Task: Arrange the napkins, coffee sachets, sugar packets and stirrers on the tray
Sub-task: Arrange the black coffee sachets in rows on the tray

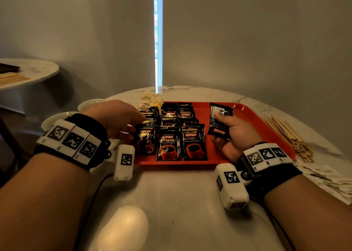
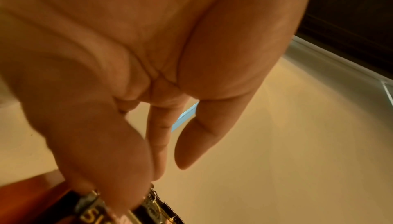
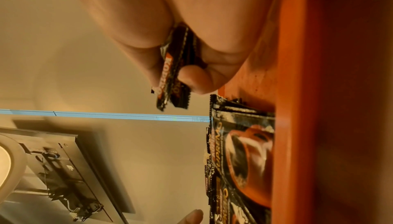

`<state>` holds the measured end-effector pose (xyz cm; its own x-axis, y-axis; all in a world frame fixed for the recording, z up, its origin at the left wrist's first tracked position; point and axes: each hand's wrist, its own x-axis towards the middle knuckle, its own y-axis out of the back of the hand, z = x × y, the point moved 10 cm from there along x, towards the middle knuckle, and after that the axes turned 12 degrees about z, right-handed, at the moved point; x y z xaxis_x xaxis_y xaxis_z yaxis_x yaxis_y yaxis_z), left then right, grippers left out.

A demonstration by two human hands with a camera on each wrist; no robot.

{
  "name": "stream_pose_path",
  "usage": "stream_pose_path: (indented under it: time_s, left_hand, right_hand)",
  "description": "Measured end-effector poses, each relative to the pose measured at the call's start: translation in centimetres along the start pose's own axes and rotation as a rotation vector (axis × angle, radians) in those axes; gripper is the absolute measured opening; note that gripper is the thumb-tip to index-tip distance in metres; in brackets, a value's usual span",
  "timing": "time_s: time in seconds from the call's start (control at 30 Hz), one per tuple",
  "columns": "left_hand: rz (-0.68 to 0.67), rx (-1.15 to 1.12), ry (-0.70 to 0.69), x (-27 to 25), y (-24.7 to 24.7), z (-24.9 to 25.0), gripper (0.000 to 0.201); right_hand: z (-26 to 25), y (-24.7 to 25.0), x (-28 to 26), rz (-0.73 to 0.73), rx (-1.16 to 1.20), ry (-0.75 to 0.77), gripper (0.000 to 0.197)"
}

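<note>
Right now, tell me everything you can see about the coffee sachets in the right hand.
The held coffee sachets are glossy black foil-like packets, a small stack rather than one, as the right wrist view shows layered serrated edges. The top one faces back-side up, showing a white barcode patch, with the red Kopiko logo upside down at its near end. The right hand grips them, thumb on top and fingers beneath, above the bare right part of the red tray, apart from the sachet rows on its left.

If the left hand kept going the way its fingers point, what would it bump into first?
Probably the coffee sachets in the left column on the red tray. The left hand points right at them, fingertips about touching; depth is unclear.
</note>
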<state>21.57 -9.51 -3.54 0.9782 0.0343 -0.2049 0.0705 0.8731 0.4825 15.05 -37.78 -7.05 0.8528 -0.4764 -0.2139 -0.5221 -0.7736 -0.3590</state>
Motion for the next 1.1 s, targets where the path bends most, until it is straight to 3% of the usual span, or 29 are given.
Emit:
stream_pose_path:
  time_s: [0.37,0.5,0.63,1.1]
  left_hand:
    - [0.013,-0.012,-0.007,0.4,0.3,0.5,0.013]
    - [-0.187,-0.080,0.055,-0.3,-2.1,0.1,0.001]
    - [-0.313,-0.064,0.101,-0.8,-4.1,-0.6,0.005]
    - [-0.248,-0.028,0.085,-0.1,-3.1,-0.6,0.010]
  right_hand:
    - [-0.1,-0.1,-0.3,-0.012,0.002,0.004,0.027]
    - [-0.1,-0.1,-0.2,-0.021,-0.003,0.001,0.029]
    - [-0.1,-0.2,-0.3,-0.028,-0.009,-0.005,0.023]
    - [0.0,-0.3,-0.2,-0.027,0.006,-0.002,0.031]
